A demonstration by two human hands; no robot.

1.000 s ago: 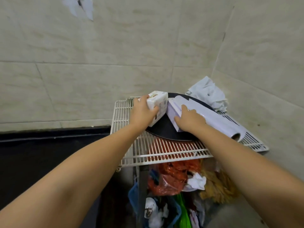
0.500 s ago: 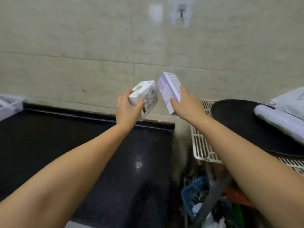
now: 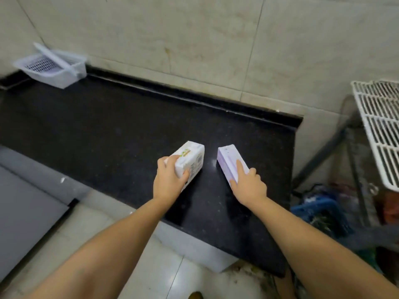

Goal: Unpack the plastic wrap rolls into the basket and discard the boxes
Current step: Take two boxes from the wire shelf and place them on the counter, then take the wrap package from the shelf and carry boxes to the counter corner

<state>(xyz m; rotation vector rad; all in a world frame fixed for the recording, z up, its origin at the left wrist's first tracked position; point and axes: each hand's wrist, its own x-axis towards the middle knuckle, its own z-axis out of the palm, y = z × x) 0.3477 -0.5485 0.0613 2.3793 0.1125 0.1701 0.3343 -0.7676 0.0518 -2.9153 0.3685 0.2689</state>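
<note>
My left hand (image 3: 169, 180) grips a white box with green print (image 3: 191, 156) that rests on the black countertop (image 3: 108, 130). A short gap to its right, my right hand (image 3: 248, 183) holds a pale purple box (image 3: 228, 157), which also lies on the counter. Both boxes are closed, and their near ends are hidden under my fingers. A white perforated plastic basket (image 3: 51, 67) stands at the counter's far left corner against the tiled wall, well away from both hands.
A white wire rack (image 3: 380, 126) juts in at the right edge, above a blue crate (image 3: 319, 212) with clutter on the floor. The counter's right end drops off just past the purple box. Light floor tiles lie below the counter's front edge.
Both hands lifted the two boxes off the wire rack, carried them left over the counter and lowered them onto its black surface. The view swung left, bringing the basket into sight.
</note>
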